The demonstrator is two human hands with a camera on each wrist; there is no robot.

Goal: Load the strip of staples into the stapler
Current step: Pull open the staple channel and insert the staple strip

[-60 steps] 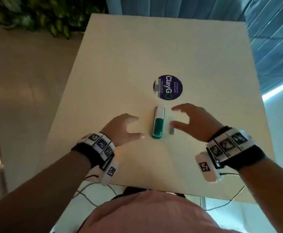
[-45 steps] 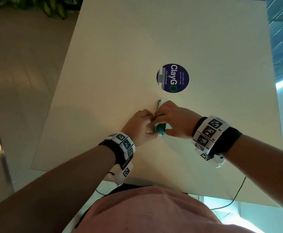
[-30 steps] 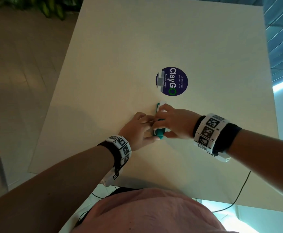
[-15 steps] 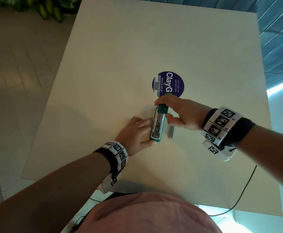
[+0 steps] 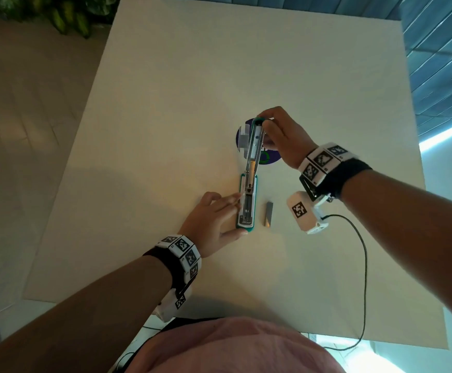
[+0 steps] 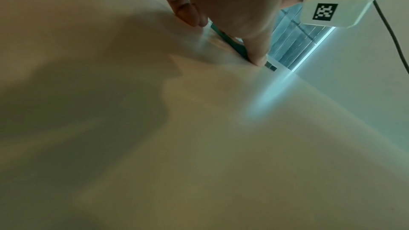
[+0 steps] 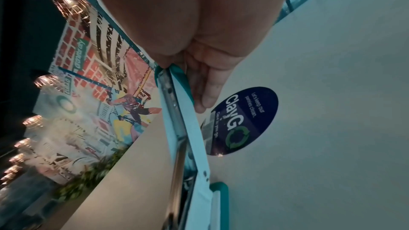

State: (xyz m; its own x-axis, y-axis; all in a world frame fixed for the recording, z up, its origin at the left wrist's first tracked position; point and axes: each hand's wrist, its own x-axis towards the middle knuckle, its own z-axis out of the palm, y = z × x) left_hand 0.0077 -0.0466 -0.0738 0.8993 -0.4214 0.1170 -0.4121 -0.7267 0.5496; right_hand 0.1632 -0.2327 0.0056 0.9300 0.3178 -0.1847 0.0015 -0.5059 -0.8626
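Note:
The teal and white stapler (image 5: 247,208) lies on the table with its base flat and its lid (image 5: 255,141) swung up and away, baring the metal staple channel. My left hand (image 5: 235,215) holds the base, fingers along its left side and thumb at its near end; in the left wrist view the thumb (image 6: 254,48) presses the teal base (image 6: 228,39). My right hand (image 5: 264,125) pinches the lid's far tip, and the right wrist view shows the lid (image 7: 183,128) beside its fingers (image 7: 205,93). The grey strip of staples (image 5: 268,214) lies untouched, just right of the base.
A round dark blue sticker (image 5: 272,158) sits on the beige table (image 5: 165,130) under the raised lid, also seen as the sticker (image 7: 243,120) in the right wrist view. A black cable (image 5: 364,265) trails from the right wrist over the table's near right part. Plants stand beyond the far left corner.
Both hands closed on the shut stapler. Then my right hand swung the lid up and away toward the sticker while my left hand kept the base down. The staple strip has not moved.

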